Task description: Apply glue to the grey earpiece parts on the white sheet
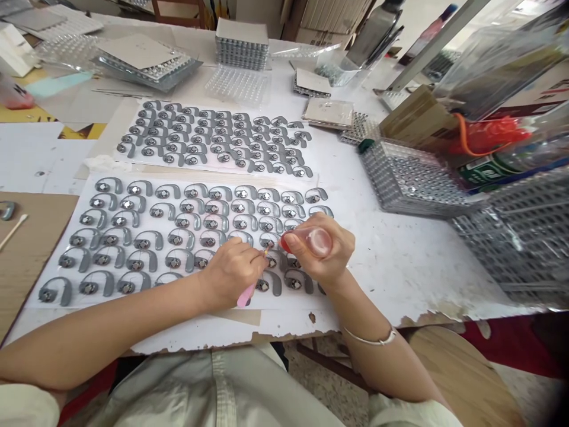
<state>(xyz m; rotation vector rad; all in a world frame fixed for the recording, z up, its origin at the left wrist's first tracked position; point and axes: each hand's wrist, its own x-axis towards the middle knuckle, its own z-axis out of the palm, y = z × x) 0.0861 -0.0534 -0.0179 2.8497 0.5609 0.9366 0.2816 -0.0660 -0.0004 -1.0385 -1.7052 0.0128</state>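
My left hand (233, 270) is closed around a slim tool with a pink handle (246, 295); its thin tip points right, toward a grey hook-shaped part. In my right hand (333, 246) is a small clear squeeze bottle (319, 240) with reddish contents, tilted so its red nozzle end (285, 242) faces the tool tip. Both hands meet over a white sheet (297, 302) bearing rows of grey hook-shaped parts (149, 240), like ear-hook earphone shells, each with a round metallic piece. The exact contact at the tips is too small to make out.
Behind lies a second sheet of similar hook-shaped parts (195, 133). Stacked trays (242, 44) stand at the back, and grey trays (413, 178) sit at right beside a cardboard box (411, 118). A cotton swab (13, 231) rests on a brown board (40, 255) at left.
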